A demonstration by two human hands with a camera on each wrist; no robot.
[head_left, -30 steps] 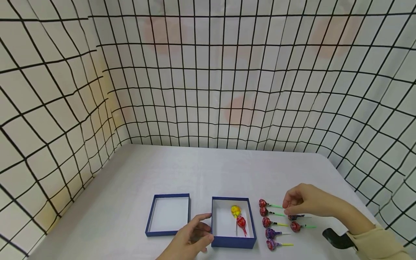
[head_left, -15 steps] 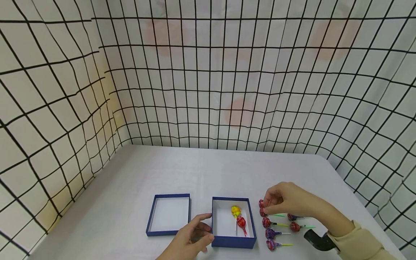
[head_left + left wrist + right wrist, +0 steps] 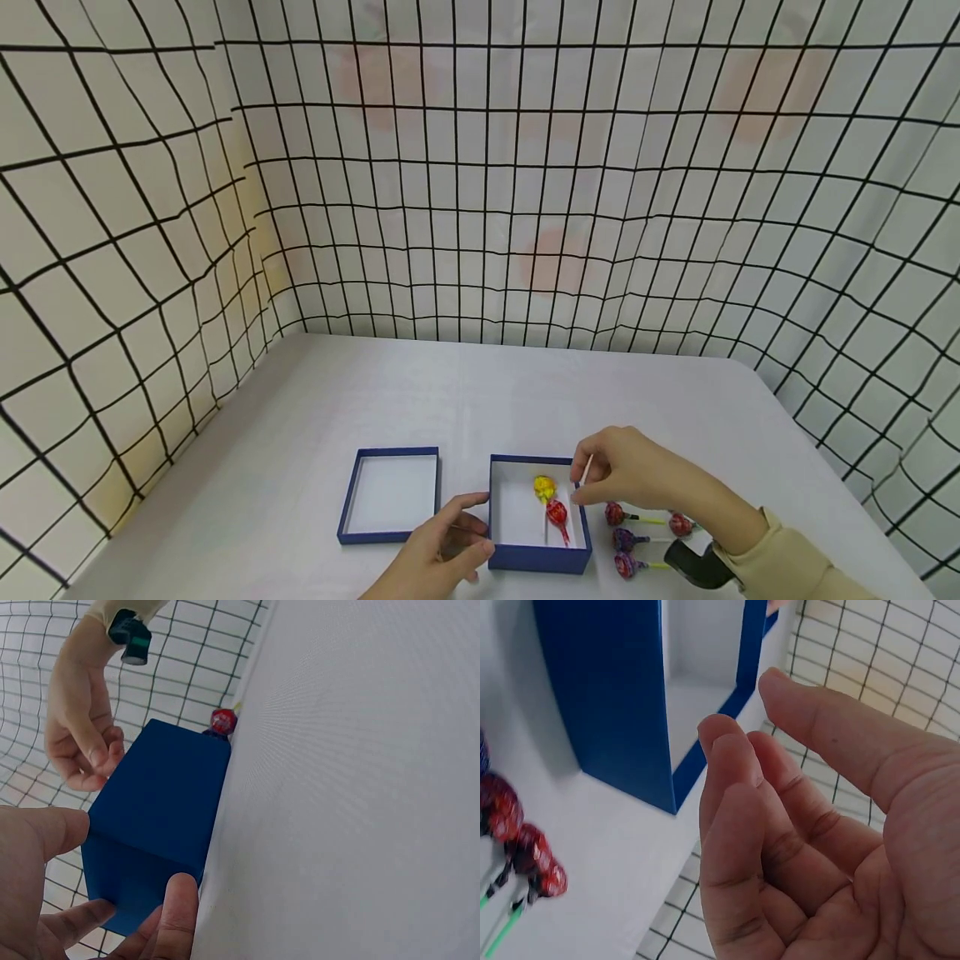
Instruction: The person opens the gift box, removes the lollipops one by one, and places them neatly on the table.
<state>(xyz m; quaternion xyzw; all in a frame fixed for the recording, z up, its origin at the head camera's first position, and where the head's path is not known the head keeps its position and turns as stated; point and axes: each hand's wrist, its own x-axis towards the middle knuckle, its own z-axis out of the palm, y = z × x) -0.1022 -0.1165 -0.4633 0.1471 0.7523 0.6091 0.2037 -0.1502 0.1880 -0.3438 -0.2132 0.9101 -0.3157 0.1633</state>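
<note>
A blue box [image 3: 538, 559] with a white inside holds a yellow lollipop [image 3: 544, 488] and a red lollipop [image 3: 557, 512]. My left hand [image 3: 441, 552] rests its spread fingertips against the box's left side and near corner. Over the box's right rim is my right hand [image 3: 630, 468], thumb and fingers slightly apart. A thin white strip shows between them in the head view; I cannot tell whether this is a held lollipop's stick. Red lollipops [image 3: 531, 849] with green sticks lie beside the box in the right wrist view, hidden by my right hand in the head view.
A blue-rimmed lid [image 3: 388, 535] lies left of the box, white inside up. Right of the box are a red lollipop [image 3: 615, 513] and purple lollipops [image 3: 625, 565]. Black-lined netting [image 3: 480, 208] surrounds the white table [image 3: 420, 392].
My right hand has moved left from above the far lollipops to the box's right rim. My left hand, the box and the lid have stayed in place.
</note>
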